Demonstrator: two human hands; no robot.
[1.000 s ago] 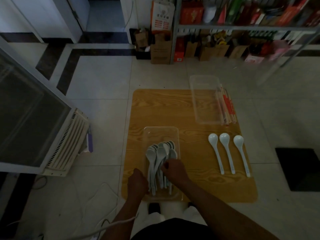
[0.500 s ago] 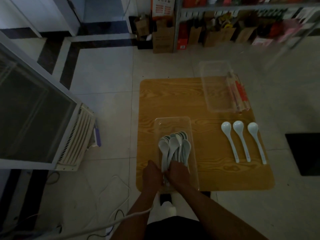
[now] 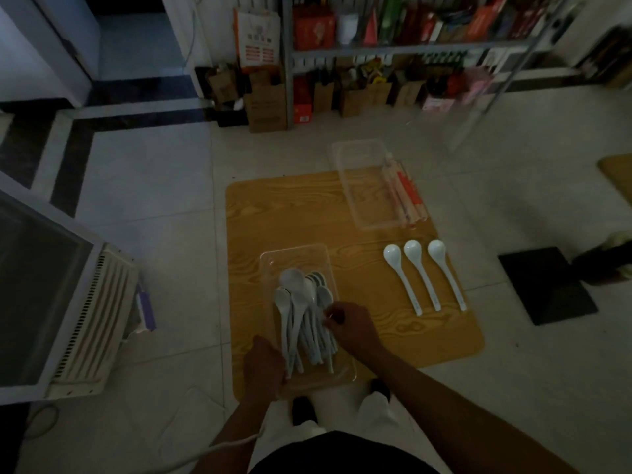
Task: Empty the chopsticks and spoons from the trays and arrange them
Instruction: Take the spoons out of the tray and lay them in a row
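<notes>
Pale tiled floor (image 3: pixel 154 172), cluttered metal shelf (image 3: pixel 410 49) behind. Wood-grain worktop (image 3: pixel 266 213), rounded corners (low, by the feet). Clear plastic far tray (image 3: pixel 362 186); paper-wrapped chopsticks (image 3: pixel 407 193) at its right wall, inside or outside unclear. Clear near tray (image 3: pixel 294 258) holds spoon heap (image 3: pixel 301 323), glossy white. Left hand (image 3: pixel 265 366) grips its near-left corner; right hand (image 3: pixel 352 325) pinches a handle in the heap. Three spoons (image 3: pixel 412 250) lie in a row to the right.

I count two clear trays on one wooden table (image 3: pixel 273 206) — the near tray (image 3: pixel 270 261) and the far tray (image 3: pixel 355 145). Three white spoons lie singly: left spoon (image 3: pixel 402 278), middle spoon (image 3: pixel 422 275), right spoon (image 3: pixel 446 273). The heap of spoons (image 3: pixel 301 309) and the bundle of chopsticks (image 3: pixel 405 191) are too overlapped to number.
</notes>
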